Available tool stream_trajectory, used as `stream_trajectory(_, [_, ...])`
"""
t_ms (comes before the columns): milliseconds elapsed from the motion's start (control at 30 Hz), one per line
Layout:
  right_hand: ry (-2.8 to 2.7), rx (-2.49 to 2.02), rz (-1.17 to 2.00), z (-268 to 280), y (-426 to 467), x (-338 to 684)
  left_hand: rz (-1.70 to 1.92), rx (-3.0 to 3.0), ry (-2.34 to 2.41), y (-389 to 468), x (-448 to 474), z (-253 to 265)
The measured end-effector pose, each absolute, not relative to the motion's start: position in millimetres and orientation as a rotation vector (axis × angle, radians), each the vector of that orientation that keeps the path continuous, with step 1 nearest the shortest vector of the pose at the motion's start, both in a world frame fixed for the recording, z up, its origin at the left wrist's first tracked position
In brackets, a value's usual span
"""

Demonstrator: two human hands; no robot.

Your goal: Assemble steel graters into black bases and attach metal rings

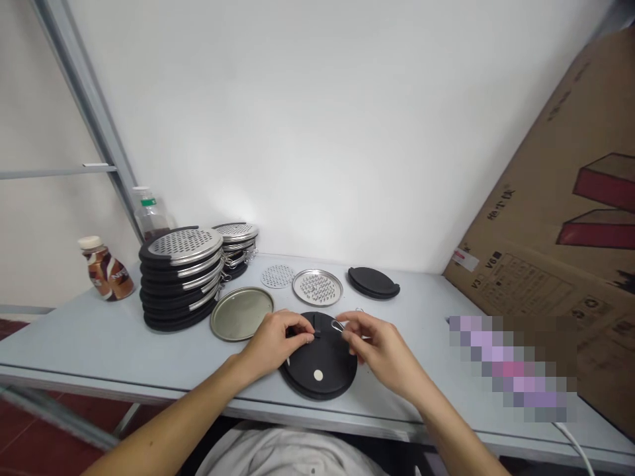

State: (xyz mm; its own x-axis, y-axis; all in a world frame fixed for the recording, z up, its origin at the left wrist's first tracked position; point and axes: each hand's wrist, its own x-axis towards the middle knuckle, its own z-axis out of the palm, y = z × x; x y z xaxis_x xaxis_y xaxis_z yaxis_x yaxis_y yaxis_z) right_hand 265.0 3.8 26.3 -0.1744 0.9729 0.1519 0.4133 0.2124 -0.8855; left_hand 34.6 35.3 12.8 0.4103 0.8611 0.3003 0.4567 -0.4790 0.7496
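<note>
In front of me a round black disc (pixel 325 370) lies flat near the table's front edge, with a white dot on its face. My left hand (pixel 280 337) rests over its upper left side, thumb and fingers pinched on a small black strap (pixel 317 324). Between the thumb and fingers of my right hand (pixel 374 337) is a bent wire clip (pixel 338 325), its loop pointing towards the strap. Just behind my left hand is a shallow olive-grey metal lid (pixel 242 313). Whether the clip touches the strap is unclear.
At left stand a tall stack of black-rimmed grater discs (pixel 181 281), a smaller stack (pixel 238 241) and a brown bottle (pixel 106 271). Behind lie a perforated plate (pixel 278 276), a rimmed grater plate (pixel 317 288) and another black disc (pixel 374 282). A large cardboard box (pixel 550 218) leans at right.
</note>
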Motion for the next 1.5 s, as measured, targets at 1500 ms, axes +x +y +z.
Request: stream_trajectory(1500, [-1.361,-0.955,1.467,10,13,235,1.389,2.165,0.938,22,35,-1])
